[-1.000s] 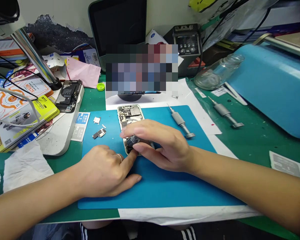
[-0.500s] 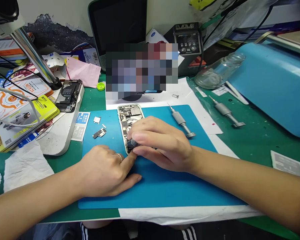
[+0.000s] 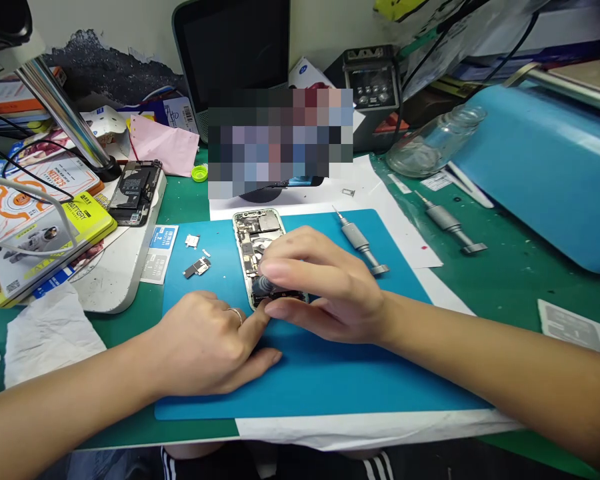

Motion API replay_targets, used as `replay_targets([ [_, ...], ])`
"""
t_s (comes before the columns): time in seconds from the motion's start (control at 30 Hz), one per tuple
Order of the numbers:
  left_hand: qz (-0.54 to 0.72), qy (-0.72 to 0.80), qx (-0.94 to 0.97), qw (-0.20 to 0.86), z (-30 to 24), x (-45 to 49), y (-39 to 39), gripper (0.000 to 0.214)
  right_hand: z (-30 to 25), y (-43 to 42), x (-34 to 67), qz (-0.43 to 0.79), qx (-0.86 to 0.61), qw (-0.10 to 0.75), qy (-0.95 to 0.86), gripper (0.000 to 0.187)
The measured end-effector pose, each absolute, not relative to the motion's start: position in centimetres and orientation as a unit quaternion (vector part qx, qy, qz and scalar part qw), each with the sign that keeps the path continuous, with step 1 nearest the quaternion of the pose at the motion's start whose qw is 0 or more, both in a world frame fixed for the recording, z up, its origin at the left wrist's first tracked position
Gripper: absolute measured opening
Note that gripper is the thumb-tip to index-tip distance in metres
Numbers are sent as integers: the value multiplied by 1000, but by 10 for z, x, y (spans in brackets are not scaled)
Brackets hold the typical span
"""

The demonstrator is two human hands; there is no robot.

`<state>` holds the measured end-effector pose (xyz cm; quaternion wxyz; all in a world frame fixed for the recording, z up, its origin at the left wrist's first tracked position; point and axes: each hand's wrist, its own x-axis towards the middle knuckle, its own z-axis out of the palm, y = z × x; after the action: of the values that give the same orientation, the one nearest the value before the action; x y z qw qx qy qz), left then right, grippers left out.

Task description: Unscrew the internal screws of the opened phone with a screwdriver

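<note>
Head view: under both grips, a green bench (image 3: 500, 287), and on top a blue mat (image 3: 320, 380). Toward the middle, right grip (image 3: 325, 283) narrow, apparently closed on a dark ribbed tool (image 3: 263, 285). Beside it, left grip (image 3: 213, 347) loose, with thumb and index apart, nothing visible between, and index fingertip at the near edge of an opened phone (image 3: 260, 233). Likely step in hand: working with the tool, probably a driver, inside the near end while steadying the frame. Seems to call next for a firm left fingertip and a square, light touch with the tool. Phone flat on the mat, partly under the right grip, innards up. Points lengthwise away from the body, leaning slightly left at the far end. Beyond the right grip and rightward, a grey screwdriver (image 3: 356, 239), tip away and left. Cannot tell the dark tool's tilt, with its tip hidden. Beyond the left grip, loose: a dark-and-silver part (image 3: 197, 268), a metal plate (image 3: 192, 241), a tiny sliver (image 3: 207, 253).
</note>
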<state>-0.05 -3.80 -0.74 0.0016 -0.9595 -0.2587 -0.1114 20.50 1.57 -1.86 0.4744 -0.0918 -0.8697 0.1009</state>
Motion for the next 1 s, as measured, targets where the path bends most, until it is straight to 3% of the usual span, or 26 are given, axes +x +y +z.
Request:
replay_targets([
  [0.27, -112, -256, -960, 5, -7, -2, -38, 43, -20, 15, 206, 138, -98, 476, -863, 52],
  [1.0, -102, -258, -961, -1, -7, -1, -37, 43, -20, 16, 203, 152, -87, 488, -855, 42],
])
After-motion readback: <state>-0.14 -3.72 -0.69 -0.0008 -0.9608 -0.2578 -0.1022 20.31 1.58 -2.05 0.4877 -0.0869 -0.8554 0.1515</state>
